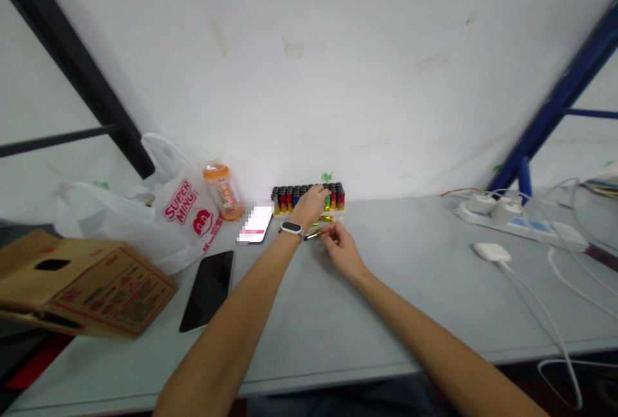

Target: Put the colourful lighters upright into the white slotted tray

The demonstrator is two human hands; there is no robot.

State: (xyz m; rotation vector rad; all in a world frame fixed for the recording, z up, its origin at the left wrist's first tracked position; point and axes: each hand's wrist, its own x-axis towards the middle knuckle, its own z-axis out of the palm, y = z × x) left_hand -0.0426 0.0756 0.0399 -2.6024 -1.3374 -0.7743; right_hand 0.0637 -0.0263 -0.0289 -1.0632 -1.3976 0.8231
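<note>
Several batteries (pixel 290 201), mostly with dark tops and red or blue bodies, stand upright in a packed block against the wall. My left hand (pixel 310 203), with a smart band (pixel 291 228) on its wrist, reaches over the block's front. Its fingers are closed around the top of a green battery (pixel 327 201) at the right part of the block. Closer to me, my right hand (pixel 342 248) pinches the right end of a gold-and-black battery (pixel 313 235) lying roughly sideways. Another gold battery (pixel 326 219) lies between the two hands, partly hidden.
Left of the batteries are a lit phone (pixel 255 222), an orange drink bottle (pixel 223 188), a white plastic bag (pixel 178 211), a dark tablet (pixel 207 290) and a cardboard box (pixel 91 285). At right, a white charger (pixel 492 252) and a power strip (pixel 526 227) trail cables.
</note>
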